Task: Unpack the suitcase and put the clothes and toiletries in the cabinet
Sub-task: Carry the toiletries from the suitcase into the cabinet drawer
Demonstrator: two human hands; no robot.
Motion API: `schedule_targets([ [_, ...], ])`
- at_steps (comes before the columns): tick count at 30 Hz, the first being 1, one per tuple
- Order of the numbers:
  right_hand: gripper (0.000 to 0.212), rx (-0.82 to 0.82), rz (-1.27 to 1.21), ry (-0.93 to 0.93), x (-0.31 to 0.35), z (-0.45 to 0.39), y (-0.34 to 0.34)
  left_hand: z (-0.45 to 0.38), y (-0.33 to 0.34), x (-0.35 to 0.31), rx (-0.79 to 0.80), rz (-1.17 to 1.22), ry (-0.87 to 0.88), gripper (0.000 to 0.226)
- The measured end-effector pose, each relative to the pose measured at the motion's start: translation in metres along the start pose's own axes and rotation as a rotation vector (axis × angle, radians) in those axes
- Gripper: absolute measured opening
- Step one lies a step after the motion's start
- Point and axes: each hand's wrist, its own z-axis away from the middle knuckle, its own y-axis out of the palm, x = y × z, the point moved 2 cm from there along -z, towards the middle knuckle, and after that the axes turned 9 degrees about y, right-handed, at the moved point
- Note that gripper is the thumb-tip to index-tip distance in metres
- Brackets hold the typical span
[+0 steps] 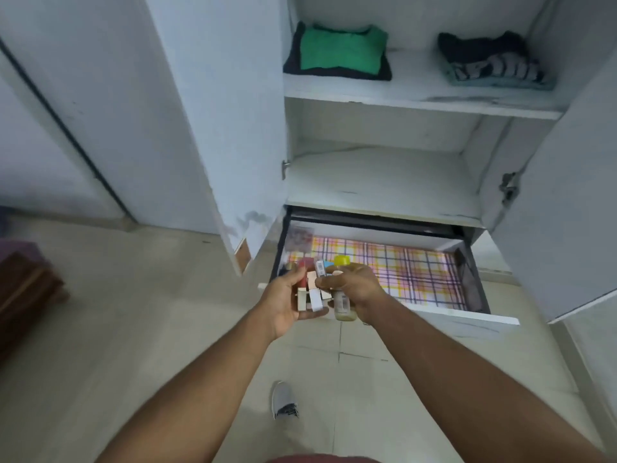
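Observation:
The white cabinet (420, 101) stands open in front of me. Its drawer (467, 320) is pulled out, lined with plaid paper (417, 272), and a few small items lie in its left corner (298, 240). Over the drawer's front left corner, my left hand (283, 302) holds a bunch of small toiletries (312, 295): tubes and little boxes, red, white and pink. My right hand (359, 289) grips a clear bottle with a yellow cap (342, 304) right beside them. On the upper shelf lie a folded green top on dark clothes (337, 51) and a dark and striped pile (490, 61).
The middle shelf (384, 182) holds nothing. Both cabinet doors (213, 111) stand wide open at either side. A brown wooden piece (23, 289) sits at the left on the tiled floor (160, 329). My shoe (283, 401) shows below.

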Motion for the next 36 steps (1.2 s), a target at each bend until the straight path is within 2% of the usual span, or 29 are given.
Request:
schedule_targets([
  [4,0.048,-0.141,-0.007,-0.002,0.036,-0.044,-0.010,-0.063,0.018,-0.021,0.017,-0.029,-0.108,0.038],
  [10,0.051,-0.248,0.036,0.035,0.062,-0.116,-0.023,-0.145,0.027,-0.038,-0.004,-0.128,-0.178,0.035],
  [14,0.038,-0.177,0.080,0.081,0.071,-0.143,-0.028,-0.182,0.031,-0.032,-0.001,-0.239,-0.201,0.035],
  [18,0.027,-0.024,0.059,0.130,0.078,-0.166,-0.031,-0.214,0.026,-0.021,-0.125,-0.308,-0.222,0.039],
  [21,0.029,0.036,-0.030,0.267,0.073,-0.189,-0.047,-0.226,0.021,-0.017,-0.200,-0.313,-0.208,0.046],
  [24,0.014,0.074,-0.094,0.428,0.055,-0.212,-0.065,-0.233,0.018,-0.007,-0.205,-0.361,-0.205,0.046],
  [26,0.009,0.043,-0.050,0.476,0.042,-0.228,-0.074,-0.237,0.017,-0.001,-0.216,-0.338,-0.198,0.040],
  [30,0.005,0.004,0.193,0.501,0.015,-0.253,-0.083,-0.241,0.015,0.009,-0.231,-0.357,-0.179,0.027],
  [33,0.047,-0.073,0.413,0.408,0.003,-0.266,-0.085,-0.247,0.012,0.019,-0.244,-0.383,-0.205,0.029],
  [36,0.059,-0.211,0.641,0.287,-0.003,-0.265,-0.085,-0.254,0.011,0.026,-0.248,-0.407,-0.242,0.033],
])
